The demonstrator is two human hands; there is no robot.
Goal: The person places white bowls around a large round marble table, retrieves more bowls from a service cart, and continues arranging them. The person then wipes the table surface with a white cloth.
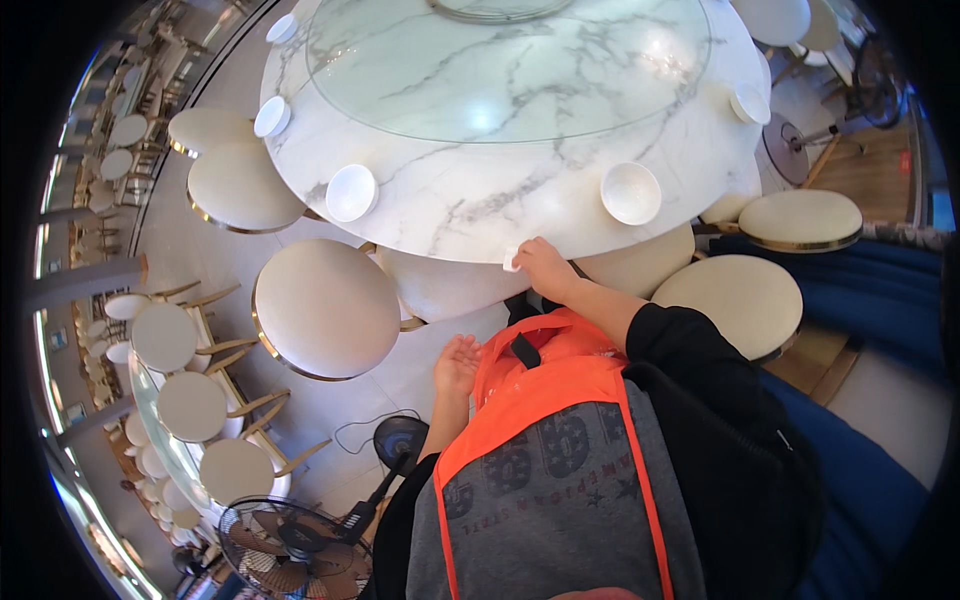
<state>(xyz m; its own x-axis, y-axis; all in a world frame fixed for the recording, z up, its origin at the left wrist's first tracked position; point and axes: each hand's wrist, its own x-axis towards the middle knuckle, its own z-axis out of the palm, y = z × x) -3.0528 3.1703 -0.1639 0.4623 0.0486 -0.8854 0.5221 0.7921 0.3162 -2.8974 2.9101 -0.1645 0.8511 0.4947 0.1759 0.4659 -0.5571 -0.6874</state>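
Observation:
My right hand (546,270) is at the near edge of a round marble-patterned table (465,195), its fingers closed on a small white object (511,259), whose kind I cannot tell. My left hand (457,364) hangs beside the orange apron (547,375), fingers loosely apart, holding nothing. On the tabletop, a white bowl (631,193) lies beyond my right hand and another white bowl (352,193) lies to the left. More white bowls (272,116) line the rim at both sides. A round glass turntable (510,90) covers the table's middle.
Cream-coloured chairs (328,309) surround the table, with further chairs (726,306) on the right. A black pedestal fan (296,544) stands at lower left, its cable across the floor. Another set table (169,420) with chairs is at left. Blue fabric (862,300) hangs or lies at right.

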